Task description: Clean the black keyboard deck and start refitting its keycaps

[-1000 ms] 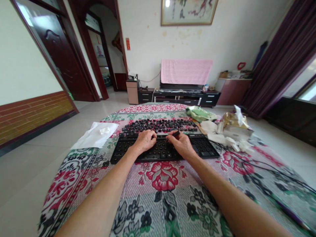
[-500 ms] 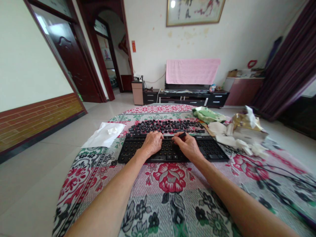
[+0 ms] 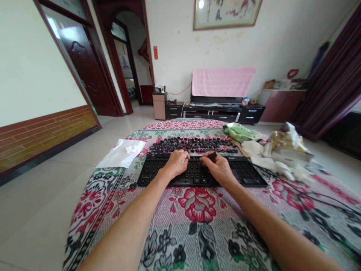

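Note:
A black keyboard (image 3: pixel 152 171) lies across the table, most of its keycaps off and the round key posts bare. My left hand (image 3: pixel 178 162) rests on its upper middle, fingers bent and closed down over the back part; the fingertips are partly hidden. In my right hand (image 3: pixel 218 167) is a short black-handled tool (image 3: pixel 212 155), gripped between thumb and fingers with the handle pointing up and right. Its working end, low over the keys, is too small to make out. Behind the keyboard, many loose black keycaps (image 3: pixel 194 144) lie in a wide heap.
Patterned cloth covers the round table (image 3: pixel 197 205). White paper (image 3: pixel 121 153) with a crumpled tissue (image 3: pixel 131 149) lies at left. To the right are a green packet (image 3: pixel 242 132), a tissue pack (image 3: pixel 287 145), crumpled tissues (image 3: pixel 284 170) and black cables (image 3: pixel 307 194).
The whole view has shifted slightly, so everything appears a little further right. Both hands keep nearly the same place on the keyboard, and the right one still grips the tool.

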